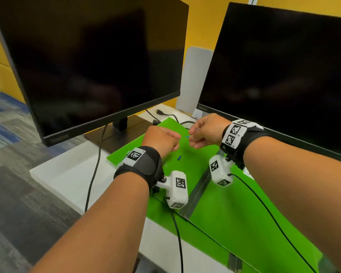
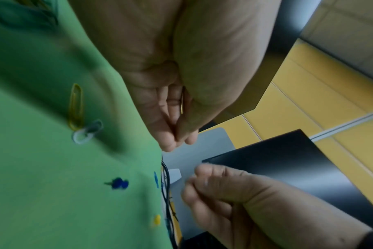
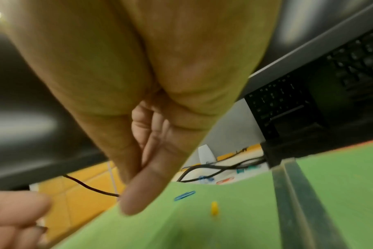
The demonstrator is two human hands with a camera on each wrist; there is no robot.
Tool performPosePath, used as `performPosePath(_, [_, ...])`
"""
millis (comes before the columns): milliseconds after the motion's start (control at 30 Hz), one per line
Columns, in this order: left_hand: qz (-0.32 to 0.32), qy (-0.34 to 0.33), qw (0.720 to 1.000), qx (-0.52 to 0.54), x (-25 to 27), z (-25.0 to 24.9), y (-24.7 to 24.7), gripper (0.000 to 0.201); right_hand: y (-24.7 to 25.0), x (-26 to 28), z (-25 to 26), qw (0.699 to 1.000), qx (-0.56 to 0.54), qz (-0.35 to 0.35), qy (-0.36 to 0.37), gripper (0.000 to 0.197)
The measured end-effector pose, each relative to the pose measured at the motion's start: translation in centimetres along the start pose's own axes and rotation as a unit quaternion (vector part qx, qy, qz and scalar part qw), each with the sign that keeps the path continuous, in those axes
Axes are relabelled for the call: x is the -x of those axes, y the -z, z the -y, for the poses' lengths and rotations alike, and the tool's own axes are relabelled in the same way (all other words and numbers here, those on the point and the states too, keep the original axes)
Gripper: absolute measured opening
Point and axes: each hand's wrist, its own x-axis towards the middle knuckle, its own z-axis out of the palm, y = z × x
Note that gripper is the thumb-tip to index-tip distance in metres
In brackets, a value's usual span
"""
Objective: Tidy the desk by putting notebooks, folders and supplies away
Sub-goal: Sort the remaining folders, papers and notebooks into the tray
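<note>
An office: two dark monitors, one (image 1: 91, 62) at ten o'clock and one (image 1: 283, 75) at two, stand on a white desk (image 1: 67, 174) against yellow wall panels (image 1: 201, 22), with patterned grey-blue carpet tiles (image 1: 6, 138) at nine o'clock.

My left hand (image 2: 166, 94) hangs over the green folder (image 2: 43, 168), fingers curled in on a thin gold-coloured clip (image 2: 182, 101) tucked against my palm. On the folder, a yellow paper clip (image 2: 76, 107) touches a white one (image 2: 86, 132); a blue pushpin (image 2: 118, 183), a blue paper clip (image 2: 156, 179) and a yellow pushpin (image 2: 156, 219) lie nearer its edge. My right hand (image 2: 234, 198) floats just beyond that edge, fingers curled, whatever they pinch too blurred to tell.
</note>
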Motion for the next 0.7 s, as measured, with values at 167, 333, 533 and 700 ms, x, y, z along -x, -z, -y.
performPosePath(167, [-0.015, 0.0, 0.99, -0.14, -1.1, 0.8, 1.5, 0.032, 1.0, -3.6, -1.3, 0.927, 0.364, -0.081, -0.029, 0.014])
performPosePath(333, [0.081, 0.033, 0.988, -0.126, -0.3, 0.6, 0.8, 0.01, -0.9, -4.2, -2.1, 0.895, 0.44, -0.022, -0.069, 0.027])
performPosePath(533, [0.127, 0.057, 0.982, -0.128, 0.0, 0.9, -1.3, 0.019, -2.0, -3.9, -2.2, 0.892, 0.45, -0.017, -0.031, 0.022])
performPosePath(700, [0.139, 0.05, 0.978, -0.149, 0.5, 0.7, -2.6, 0.023, -1.3, -2.3, -2.4, 0.919, 0.387, 0.056, -0.044, 0.023])
